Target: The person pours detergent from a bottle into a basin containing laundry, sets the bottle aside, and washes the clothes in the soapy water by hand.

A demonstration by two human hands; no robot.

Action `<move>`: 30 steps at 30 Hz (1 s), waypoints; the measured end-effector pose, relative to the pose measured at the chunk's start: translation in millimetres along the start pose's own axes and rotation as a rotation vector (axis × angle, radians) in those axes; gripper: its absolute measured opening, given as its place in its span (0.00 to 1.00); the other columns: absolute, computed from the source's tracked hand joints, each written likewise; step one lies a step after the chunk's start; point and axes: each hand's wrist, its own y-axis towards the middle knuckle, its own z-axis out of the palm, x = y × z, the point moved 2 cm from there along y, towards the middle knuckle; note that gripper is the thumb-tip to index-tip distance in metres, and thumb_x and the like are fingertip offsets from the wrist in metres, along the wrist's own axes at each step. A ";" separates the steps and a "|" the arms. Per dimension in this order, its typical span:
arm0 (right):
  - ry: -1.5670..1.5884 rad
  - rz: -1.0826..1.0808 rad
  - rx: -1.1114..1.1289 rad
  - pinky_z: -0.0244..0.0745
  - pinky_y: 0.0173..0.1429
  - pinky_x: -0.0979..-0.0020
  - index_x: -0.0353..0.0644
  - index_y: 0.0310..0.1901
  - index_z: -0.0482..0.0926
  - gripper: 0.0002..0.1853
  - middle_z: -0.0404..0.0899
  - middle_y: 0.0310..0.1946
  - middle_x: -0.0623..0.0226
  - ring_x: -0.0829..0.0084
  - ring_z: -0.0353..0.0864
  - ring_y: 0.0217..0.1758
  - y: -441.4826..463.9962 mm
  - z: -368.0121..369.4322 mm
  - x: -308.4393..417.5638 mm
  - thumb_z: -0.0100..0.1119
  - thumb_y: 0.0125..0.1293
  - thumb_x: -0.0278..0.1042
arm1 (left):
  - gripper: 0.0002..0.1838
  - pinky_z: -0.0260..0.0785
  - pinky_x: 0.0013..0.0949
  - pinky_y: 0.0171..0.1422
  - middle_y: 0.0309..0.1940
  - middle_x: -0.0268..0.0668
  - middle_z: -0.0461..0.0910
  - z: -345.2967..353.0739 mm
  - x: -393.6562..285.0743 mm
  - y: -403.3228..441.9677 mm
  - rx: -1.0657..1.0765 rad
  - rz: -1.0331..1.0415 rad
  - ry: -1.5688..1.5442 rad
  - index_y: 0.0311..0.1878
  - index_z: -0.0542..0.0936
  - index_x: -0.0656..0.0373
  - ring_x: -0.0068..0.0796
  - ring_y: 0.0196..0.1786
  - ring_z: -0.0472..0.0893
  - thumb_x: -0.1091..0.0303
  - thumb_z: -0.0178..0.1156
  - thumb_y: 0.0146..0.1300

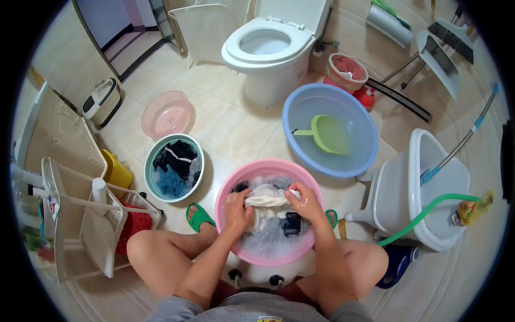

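A pink basin (221, 225) full of suds stands on the floor between my knees. In it a white garment (265, 198) is bunched up at the surface, with dark cloth (293, 224) beside and behind it in the foam. My left hand (237, 210) is closed on the garment's left end, thumb and fingers on either side of the fabric. At the other end my right hand (304, 202) grips the cloth with bent fingers; some fingertips are hidden in the folds. Both hands are wet and sudsy.
A green-rimmed basin (201, 182) of dark and blue clothes stands front left, near an empty pink basin (161, 115). Right of centre, a blue basin (370, 161) holds water and a green dipper (327, 131). A toilet (268, 80), white tub (391, 188), green hose (413, 228) and rack (80, 198) surround me.
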 end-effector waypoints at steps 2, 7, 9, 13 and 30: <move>-0.014 0.068 0.118 0.71 0.42 0.66 0.35 0.34 0.78 0.14 0.80 0.29 0.53 0.62 0.78 0.33 -10.0 -7.0 0.6 0.60 0.60 0.40 | 0.22 0.66 0.45 0.51 0.42 0.45 0.76 -16.5 -12.4 -2.7 -0.045 0.112 0.045 0.52 0.76 0.57 0.47 0.48 0.73 0.74 0.61 0.50; -0.215 0.222 0.251 0.73 0.35 0.63 0.35 0.29 0.79 0.12 0.80 0.22 0.56 0.59 0.79 0.27 -20.1 -5.3 -8.1 0.61 0.57 0.37 | 0.13 0.68 0.41 0.49 0.38 0.42 0.76 -23.0 -15.6 -13.9 0.421 0.240 0.133 0.43 0.81 0.58 0.44 0.42 0.76 0.67 0.63 0.53; -0.291 0.160 0.158 0.74 0.40 0.60 0.37 0.33 0.81 0.12 0.82 0.27 0.57 0.55 0.81 0.33 -17.0 8.1 -37.2 0.62 0.57 0.39 | 0.14 0.68 0.41 0.50 0.39 0.43 0.76 -23.7 -14.3 -13.7 0.547 0.185 0.068 0.44 0.81 0.58 0.44 0.43 0.76 0.66 0.62 0.54; -0.593 -0.017 -0.155 0.73 0.49 0.61 0.39 0.40 0.80 0.15 0.81 0.37 0.56 0.54 0.79 0.43 -19.5 26.5 -37.5 0.64 0.55 0.40 | 0.17 0.68 0.42 0.55 0.41 0.47 0.78 -10.6 4.4 -9.1 0.377 -0.004 -0.091 0.45 0.81 0.61 0.47 0.48 0.76 0.60 0.64 0.56; 0.124 -0.054 0.032 0.68 0.35 0.75 0.35 0.31 0.79 0.06 0.76 0.24 0.68 0.80 0.71 0.29 -40.8 -50.7 113.7 0.62 0.57 0.29 | 0.06 0.56 0.17 0.29 0.24 0.21 0.69 -51.7 -19.7 -1.4 0.118 -0.454 -0.863 0.39 0.75 0.57 0.11 0.26 0.67 0.71 0.61 0.60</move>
